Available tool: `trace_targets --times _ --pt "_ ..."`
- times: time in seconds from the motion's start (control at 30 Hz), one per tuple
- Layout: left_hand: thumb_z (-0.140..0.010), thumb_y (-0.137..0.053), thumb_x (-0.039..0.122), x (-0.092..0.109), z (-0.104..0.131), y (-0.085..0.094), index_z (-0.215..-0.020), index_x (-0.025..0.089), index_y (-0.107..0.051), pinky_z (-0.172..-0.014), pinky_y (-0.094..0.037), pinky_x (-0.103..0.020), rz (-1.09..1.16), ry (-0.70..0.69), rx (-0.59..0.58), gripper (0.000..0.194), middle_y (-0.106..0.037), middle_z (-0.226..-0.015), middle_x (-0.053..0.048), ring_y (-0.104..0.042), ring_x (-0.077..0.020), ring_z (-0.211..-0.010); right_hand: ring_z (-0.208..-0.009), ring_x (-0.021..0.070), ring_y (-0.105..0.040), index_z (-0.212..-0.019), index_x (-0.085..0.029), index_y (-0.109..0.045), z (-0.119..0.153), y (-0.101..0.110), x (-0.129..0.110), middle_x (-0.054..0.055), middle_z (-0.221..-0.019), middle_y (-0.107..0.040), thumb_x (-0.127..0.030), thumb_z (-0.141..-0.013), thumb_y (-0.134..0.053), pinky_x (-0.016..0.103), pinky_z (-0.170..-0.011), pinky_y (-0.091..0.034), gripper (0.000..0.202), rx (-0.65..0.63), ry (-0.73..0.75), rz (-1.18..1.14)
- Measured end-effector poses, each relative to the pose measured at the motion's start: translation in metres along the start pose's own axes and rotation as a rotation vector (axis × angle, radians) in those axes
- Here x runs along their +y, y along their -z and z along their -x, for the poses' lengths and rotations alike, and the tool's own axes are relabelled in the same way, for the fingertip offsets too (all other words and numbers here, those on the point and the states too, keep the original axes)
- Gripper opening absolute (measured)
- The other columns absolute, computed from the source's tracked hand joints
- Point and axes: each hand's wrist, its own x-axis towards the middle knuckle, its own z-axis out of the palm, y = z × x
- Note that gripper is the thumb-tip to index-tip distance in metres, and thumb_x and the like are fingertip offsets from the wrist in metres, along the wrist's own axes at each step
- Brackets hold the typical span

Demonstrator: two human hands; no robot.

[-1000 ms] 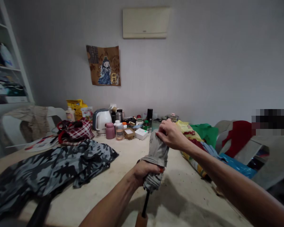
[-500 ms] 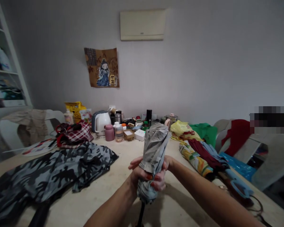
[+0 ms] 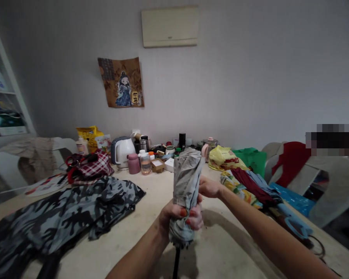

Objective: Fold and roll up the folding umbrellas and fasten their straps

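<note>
A: Got a look at the grip?

B: Yep, saw the left hand (image 3: 171,213) wrapped snugly around the lower canopy of a grey folding umbrella (image 3: 187,176), with red-nailed thumb and fingers across the front.

A: And the long axis?

B: Ran close to upright over the table (image 3: 157,193), leaning slightly right at the top. Showed most of the bundled cloth above that grip, with the black shaft (image 3: 177,261) sticking out below.

A: Nearer hand to the upper canopy?

B: Had to say the right hand (image 3: 211,187), right at the canopy's right edge. Couldn't tell pinching from mere touching, with fingertips hidden behind the cloth.

A: Noticed anything farther out?

B: Spotted a camouflage umbrella (image 3: 104,201) to the left, plus a folded floral umbrella (image 3: 240,190) beyond the right wrist.
</note>
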Motion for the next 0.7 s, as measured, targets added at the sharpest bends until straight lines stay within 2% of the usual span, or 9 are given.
trace_targets --times 0.07,0.17,0.33,0.43,0.6,0.7 --pt "-0.054 -0.084 0.024 0.002 -0.001 -0.001 -0.099 0.011 -0.067 -0.053 -0.034 -0.02 0.018 -0.008 0.09 0.049 -0.039 -0.063 0.007 -0.032 -0.0007 -0.045 -0.042 0.0092 -0.049 -0.075 -0.014 -0.056 0.006 0.011 -0.003 0.001 -0.055 -0.061 -0.066 -0.064 -0.077 0.021 -0.041 -0.032 0.057 0.006 -0.014 -0.054" --pt "-0.054 -0.085 0.023 0.004 -0.004 -0.002 -0.093 0.009 -0.067 -0.054 -0.036 -0.019 0.025 -0.007 0.179 0.045 -0.039 -0.065 0.006 -0.035 -0.0006 -0.048 -0.04 0.0081 -0.045 -0.072 -0.015 -0.053 0.008 0.018 -0.003 0.0 -0.05 -0.058 -0.066 -0.064 -0.077 0.02 -0.04 -0.024 0.057 0.116 0.012 -0.099" --pt "-0.053 -0.085 0.022 0.005 -0.006 0.005 -0.097 0.009 -0.067 -0.057 -0.037 -0.02 -0.029 0.011 0.231 0.049 -0.043 -0.07 0.005 -0.039 -0.0021 -0.052 -0.044 0.0045 -0.032 -0.062 -0.016 -0.048 0.0 0.011 0.018 -0.006 -0.049 -0.045 -0.057 -0.07 -0.077 0.021 -0.045 -0.018 0.051 0.347 0.096 -0.124" --pt "-0.055 -0.084 0.022 0.005 -0.004 0.008 -0.095 0.009 -0.067 -0.058 -0.038 -0.021 -0.036 0.045 0.262 0.046 -0.047 -0.072 0.003 -0.04 -0.0028 -0.053 -0.045 0.0039 -0.024 -0.057 -0.017 -0.044 -0.002 0.008 0.031 -0.008 -0.047 -0.038 -0.056 -0.069 -0.076 0.023 -0.047 -0.013 0.053 0.435 0.104 -0.135" --pt "-0.056 -0.084 0.021 0.01 -0.003 0.0 -0.095 0.008 -0.066 -0.058 -0.039 -0.02 -0.058 0.046 0.325 0.045 -0.049 -0.074 0.002 -0.042 -0.0031 -0.055 -0.046 0.0047 -0.023 -0.054 -0.018 -0.041 0.004 0.012 0.035 -0.009 -0.047 -0.034 -0.06 -0.061 -0.079 0.025 -0.048 -0.013 0.057 0.511 0.112 -0.153" --pt "-0.054 -0.086 0.022 0.017 -0.003 -0.002 -0.095 0.008 -0.065 -0.058 -0.039 -0.019 -0.044 0.016 0.39 0.049 -0.049 -0.072 0.003 -0.043 -0.0024 -0.055 -0.046 0.0049 -0.024 -0.056 -0.019 -0.041 0.008 0.013 0.029 -0.009 -0.048 -0.035 -0.065 -0.061 -0.077 0.025 -0.048 -0.013 0.059 0.514 0.113 -0.168"
